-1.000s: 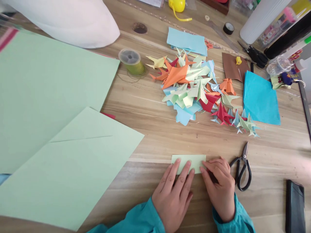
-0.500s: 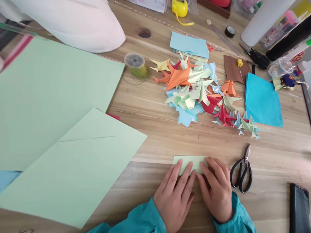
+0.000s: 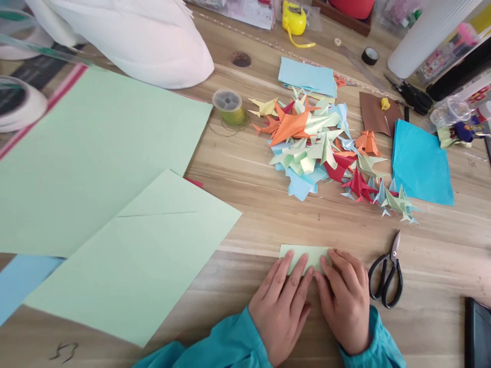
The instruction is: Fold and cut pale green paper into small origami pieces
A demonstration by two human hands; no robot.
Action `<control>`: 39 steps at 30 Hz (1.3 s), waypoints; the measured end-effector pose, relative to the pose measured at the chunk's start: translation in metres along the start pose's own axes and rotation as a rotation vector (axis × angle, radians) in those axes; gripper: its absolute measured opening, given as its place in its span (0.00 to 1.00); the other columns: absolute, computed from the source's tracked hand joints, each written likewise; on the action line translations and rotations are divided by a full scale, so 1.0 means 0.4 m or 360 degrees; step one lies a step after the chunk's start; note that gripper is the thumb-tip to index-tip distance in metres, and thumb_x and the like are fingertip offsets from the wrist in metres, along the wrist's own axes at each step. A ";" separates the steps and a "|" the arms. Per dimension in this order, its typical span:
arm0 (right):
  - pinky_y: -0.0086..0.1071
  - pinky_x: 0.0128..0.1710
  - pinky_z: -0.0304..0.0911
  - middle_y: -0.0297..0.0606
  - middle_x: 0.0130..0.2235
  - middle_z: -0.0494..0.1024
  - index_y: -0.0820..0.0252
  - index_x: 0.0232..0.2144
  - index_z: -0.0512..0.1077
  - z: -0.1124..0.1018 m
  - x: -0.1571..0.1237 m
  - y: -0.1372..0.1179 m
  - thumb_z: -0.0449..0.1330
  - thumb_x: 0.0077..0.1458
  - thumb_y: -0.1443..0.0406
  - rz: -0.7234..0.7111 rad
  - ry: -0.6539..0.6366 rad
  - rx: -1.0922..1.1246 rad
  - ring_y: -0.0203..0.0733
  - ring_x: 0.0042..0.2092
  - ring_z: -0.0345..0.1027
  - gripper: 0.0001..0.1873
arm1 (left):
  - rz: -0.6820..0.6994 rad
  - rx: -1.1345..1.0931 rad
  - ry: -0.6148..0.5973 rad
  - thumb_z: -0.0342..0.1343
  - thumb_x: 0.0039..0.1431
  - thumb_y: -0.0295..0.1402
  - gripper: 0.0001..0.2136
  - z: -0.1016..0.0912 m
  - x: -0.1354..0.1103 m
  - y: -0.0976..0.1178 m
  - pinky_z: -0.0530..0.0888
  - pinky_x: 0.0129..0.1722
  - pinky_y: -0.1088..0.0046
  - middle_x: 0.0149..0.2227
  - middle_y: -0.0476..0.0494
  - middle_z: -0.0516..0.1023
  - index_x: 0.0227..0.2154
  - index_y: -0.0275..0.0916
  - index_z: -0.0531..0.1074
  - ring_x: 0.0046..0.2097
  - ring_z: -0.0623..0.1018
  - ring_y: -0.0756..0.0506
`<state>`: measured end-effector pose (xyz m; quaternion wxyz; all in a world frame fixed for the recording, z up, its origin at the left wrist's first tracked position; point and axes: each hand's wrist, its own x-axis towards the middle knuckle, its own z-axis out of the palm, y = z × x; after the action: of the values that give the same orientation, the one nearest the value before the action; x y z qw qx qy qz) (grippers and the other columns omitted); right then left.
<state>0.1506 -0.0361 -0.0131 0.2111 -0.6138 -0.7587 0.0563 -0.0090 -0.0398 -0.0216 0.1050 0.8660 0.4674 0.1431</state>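
Note:
A small pale green strip of folded paper (image 3: 312,251) lies on the wooden table in front of me. My left hand (image 3: 284,301) rests flat on its left and middle part, fingers spread, the fingertips pressing on the paper. At the paper's right end, my right hand (image 3: 345,296) has its bent fingers on the surface and its thumb by the lower edge, holding that end. Beneath the fingers the paper's lower part is hidden. Black-handled scissors (image 3: 387,276) lie just right of my right hand.
Large green sheets (image 3: 153,255) cover the left side. Behind the strip is a pile of folded paper cranes (image 3: 307,138), with a thread spool (image 3: 229,107) at its left and blue paper squares (image 3: 422,163) at its right. A phone (image 3: 478,332) sits at the right edge.
The whole scene has shifted slightly to the right as the head view moved. Both hands stay on the green paper, almost in the same pose.

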 end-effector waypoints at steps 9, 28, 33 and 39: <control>0.45 0.47 0.60 0.43 0.43 0.73 0.59 0.40 0.71 0.004 0.001 -0.003 0.58 0.52 0.67 0.0018 0.0001 -0.0040 0.48 0.48 0.64 0.12 | 0.0049 0.0043 0.0093 0.49 0.55 0.40 0.21 0.015 -0.003 -0.009 0.55 0.59 0.60 0.60 0.43 0.61 0.50 0.37 0.68 0.62 0.54 0.37; 0.41 0.45 0.58 0.44 0.41 0.72 0.61 0.37 0.72 0.037 0.004 -0.011 0.52 0.57 0.64 0.0006 0.0159 -0.0259 0.46 0.46 0.61 0.10 | 0.0201 0.0207 0.0222 0.48 0.54 0.44 0.24 0.087 0.008 -0.036 0.60 0.54 0.55 0.58 0.37 0.63 0.50 0.36 0.68 0.60 0.58 0.34; 0.44 0.49 0.57 0.48 0.46 0.69 0.61 0.45 0.70 0.049 -0.012 -0.005 0.54 0.56 0.59 -0.0133 0.0163 -0.0309 0.50 0.51 0.58 0.17 | 0.0253 0.0200 0.0248 0.48 0.53 0.44 0.25 0.095 0.016 -0.045 0.61 0.53 0.53 0.57 0.34 0.64 0.50 0.34 0.68 0.60 0.58 0.33; 0.44 0.48 0.56 0.46 0.44 0.70 0.56 0.40 0.73 0.057 -0.009 0.003 0.54 0.55 0.58 -0.0135 0.0210 -0.0420 0.50 0.48 0.60 0.14 | 0.0258 0.0182 0.0290 0.48 0.54 0.42 0.24 0.104 0.024 -0.047 0.61 0.54 0.54 0.56 0.34 0.65 0.50 0.33 0.68 0.59 0.59 0.34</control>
<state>0.1434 -0.0354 -0.0349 0.1801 -0.6059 -0.7692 -0.0933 -0.0043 -0.0234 -0.0651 0.0006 0.8890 0.4109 0.2022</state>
